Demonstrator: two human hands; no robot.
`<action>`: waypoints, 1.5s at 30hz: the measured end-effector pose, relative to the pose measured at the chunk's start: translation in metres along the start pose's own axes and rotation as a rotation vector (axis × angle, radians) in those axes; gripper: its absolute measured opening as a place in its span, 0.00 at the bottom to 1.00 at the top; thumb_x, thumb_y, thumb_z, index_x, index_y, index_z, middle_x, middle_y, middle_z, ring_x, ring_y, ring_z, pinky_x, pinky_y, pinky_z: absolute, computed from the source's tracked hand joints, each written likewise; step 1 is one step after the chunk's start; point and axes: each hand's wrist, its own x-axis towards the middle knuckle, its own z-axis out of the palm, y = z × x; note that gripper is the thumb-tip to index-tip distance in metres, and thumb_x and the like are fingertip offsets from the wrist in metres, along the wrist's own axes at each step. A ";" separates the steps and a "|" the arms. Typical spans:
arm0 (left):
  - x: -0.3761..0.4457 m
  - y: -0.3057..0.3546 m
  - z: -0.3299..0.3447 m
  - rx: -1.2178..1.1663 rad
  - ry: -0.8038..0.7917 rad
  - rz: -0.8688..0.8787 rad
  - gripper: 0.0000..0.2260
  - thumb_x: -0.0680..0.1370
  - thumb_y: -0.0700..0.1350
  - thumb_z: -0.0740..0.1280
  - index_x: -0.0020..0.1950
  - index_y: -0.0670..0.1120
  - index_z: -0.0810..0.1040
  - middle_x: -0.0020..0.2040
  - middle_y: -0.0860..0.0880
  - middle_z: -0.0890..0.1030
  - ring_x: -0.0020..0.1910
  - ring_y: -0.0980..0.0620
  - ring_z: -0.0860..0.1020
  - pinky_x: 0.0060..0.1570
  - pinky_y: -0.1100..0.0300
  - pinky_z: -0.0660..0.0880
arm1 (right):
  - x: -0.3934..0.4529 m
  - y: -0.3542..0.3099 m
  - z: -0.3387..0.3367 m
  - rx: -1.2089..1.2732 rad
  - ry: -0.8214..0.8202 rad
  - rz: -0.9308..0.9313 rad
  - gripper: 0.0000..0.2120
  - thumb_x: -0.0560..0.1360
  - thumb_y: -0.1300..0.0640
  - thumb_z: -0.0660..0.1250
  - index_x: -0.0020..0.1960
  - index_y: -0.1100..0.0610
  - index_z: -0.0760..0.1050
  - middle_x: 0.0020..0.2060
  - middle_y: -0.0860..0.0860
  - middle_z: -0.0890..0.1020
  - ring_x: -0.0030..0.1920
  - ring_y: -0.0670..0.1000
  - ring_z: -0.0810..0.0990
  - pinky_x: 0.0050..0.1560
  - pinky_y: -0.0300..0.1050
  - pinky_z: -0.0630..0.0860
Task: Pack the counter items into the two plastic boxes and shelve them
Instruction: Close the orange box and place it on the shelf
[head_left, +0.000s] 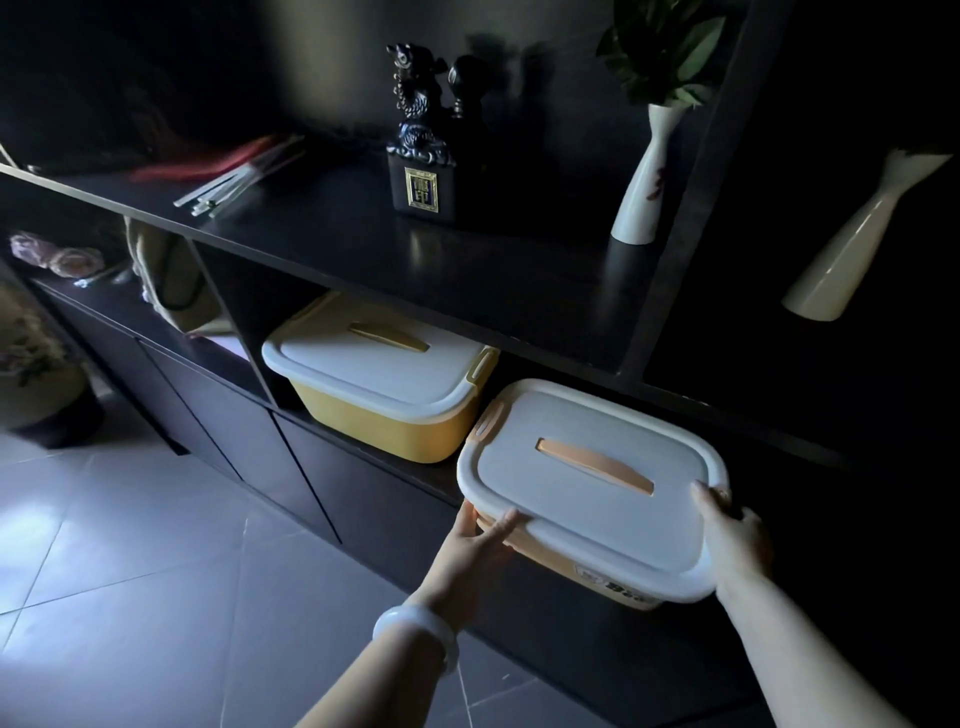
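Observation:
An orange plastic box (592, 488) with a white lid and orange handle sits half into the lower shelf opening, its front end sticking out toward me. My left hand (475, 545) holds its near left corner, thumb on the side and fingers along the lid rim. My right hand (730, 540) grips the right front edge, fingers over the lid. A yellow plastic box (374, 379) with a white lid stands inside the same shelf, just to the left and further in.
The dark shelf board (467, 270) above carries a black figurine bottle (421, 150), a white vase (644, 182) with leaves and several clear sticks (234, 182). A second white vase (852, 244) is at right. Cabinet doors (218, 395) and tiled floor (130, 545) lie below left.

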 end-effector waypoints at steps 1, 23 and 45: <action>0.004 0.000 -0.002 -0.002 -0.002 -0.001 0.24 0.75 0.43 0.71 0.70 0.47 0.70 0.62 0.44 0.80 0.60 0.45 0.79 0.55 0.57 0.77 | 0.003 -0.003 0.002 -0.009 -0.006 -0.004 0.28 0.73 0.43 0.69 0.59 0.66 0.74 0.56 0.65 0.79 0.56 0.64 0.78 0.52 0.51 0.72; 0.038 -0.002 0.009 -0.058 0.049 -0.044 0.26 0.73 0.43 0.73 0.69 0.54 0.69 0.62 0.46 0.80 0.60 0.47 0.79 0.60 0.51 0.75 | 0.024 -0.026 0.031 -0.058 0.010 -0.040 0.31 0.73 0.42 0.69 0.62 0.68 0.73 0.59 0.66 0.77 0.59 0.64 0.77 0.57 0.53 0.72; 0.034 0.014 0.028 -0.258 0.297 -0.104 0.27 0.73 0.34 0.72 0.66 0.41 0.60 0.56 0.39 0.76 0.39 0.48 0.82 0.36 0.61 0.79 | -0.004 -0.010 0.035 -0.139 0.006 -0.033 0.29 0.78 0.43 0.63 0.62 0.69 0.71 0.58 0.67 0.77 0.58 0.66 0.77 0.58 0.56 0.73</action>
